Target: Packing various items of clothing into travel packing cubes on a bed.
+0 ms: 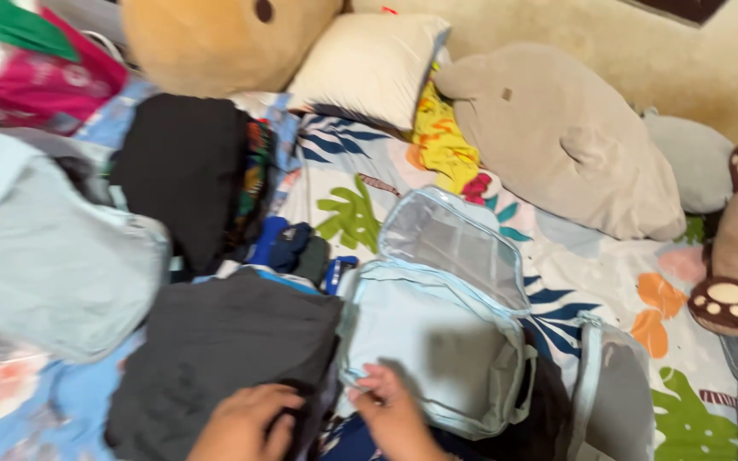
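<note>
L hand (pixel 245 424) grip closed on dark grey garment (pixel 224 350); R hand (pixel 395 416) grip seemingly pinches light-blue packing cube (pixel 429 346) edge, on bed (pixel 608 265).

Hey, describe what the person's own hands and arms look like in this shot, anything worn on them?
Only the left hand and right hand show, entering from the bottom edge, with a little wrist. Both are bare: no gloves, and no sleeves reach the visible wrists. I see no rings, watch or bracelet, though the picture is blurred, so small items could be missed. The forearms are out of frame.
</note>
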